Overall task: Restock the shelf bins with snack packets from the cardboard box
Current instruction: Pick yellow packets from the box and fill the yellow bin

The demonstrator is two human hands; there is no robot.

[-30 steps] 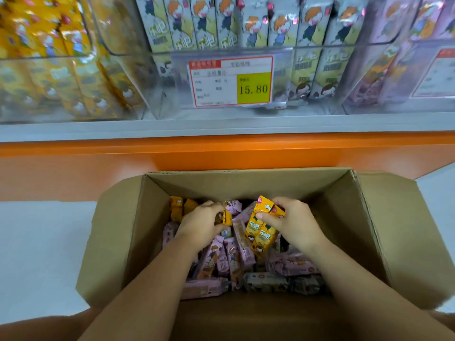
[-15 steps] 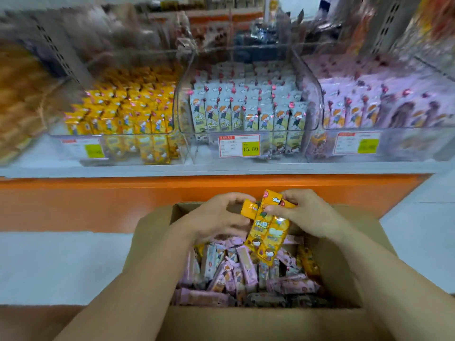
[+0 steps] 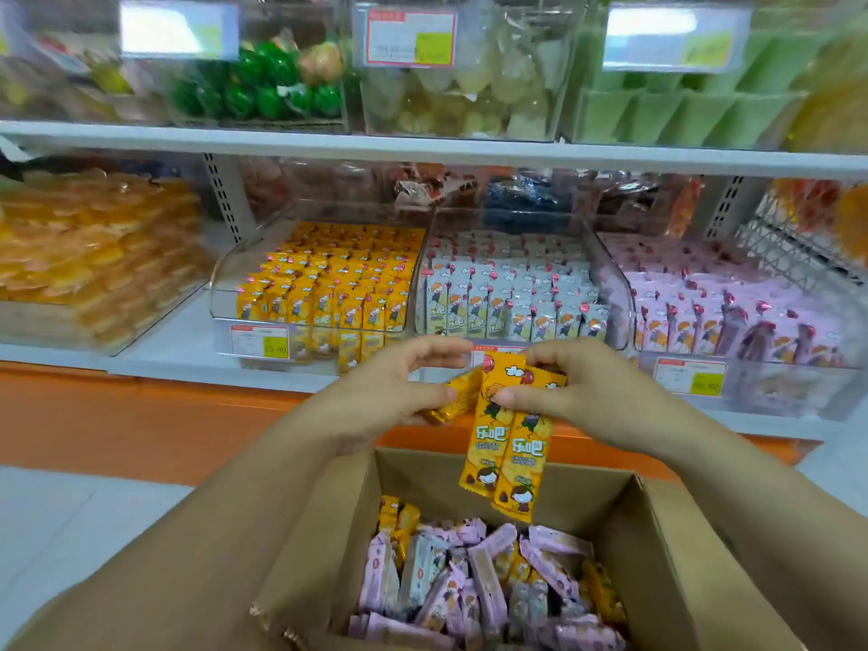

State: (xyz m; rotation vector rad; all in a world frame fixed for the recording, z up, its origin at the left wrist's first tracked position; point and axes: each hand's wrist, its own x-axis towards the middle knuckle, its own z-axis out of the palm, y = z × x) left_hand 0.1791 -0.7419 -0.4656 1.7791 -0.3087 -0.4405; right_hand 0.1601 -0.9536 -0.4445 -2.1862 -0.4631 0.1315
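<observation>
At frame centre the right hand (image 3: pixel 577 397) pinches two yellow packets (image 3: pixel 507 444) by their upper halves, so they hang above the box (image 3: pixel 667 533). The left hand (image 3: pixel 385 397) grips a third packet (image 3: pixel 453 399) just beside them. Best to square all three into one stack facing the same way, then carry them up-left to the yellow bin (image 3: pixel 221 291) and stand them upright in its rows.

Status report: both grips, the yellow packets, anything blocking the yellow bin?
Left grip holds one yellow packet. Right grip pinches two yellow packets over the cardboard box. Path to the yellow bin looks clear.
</observation>
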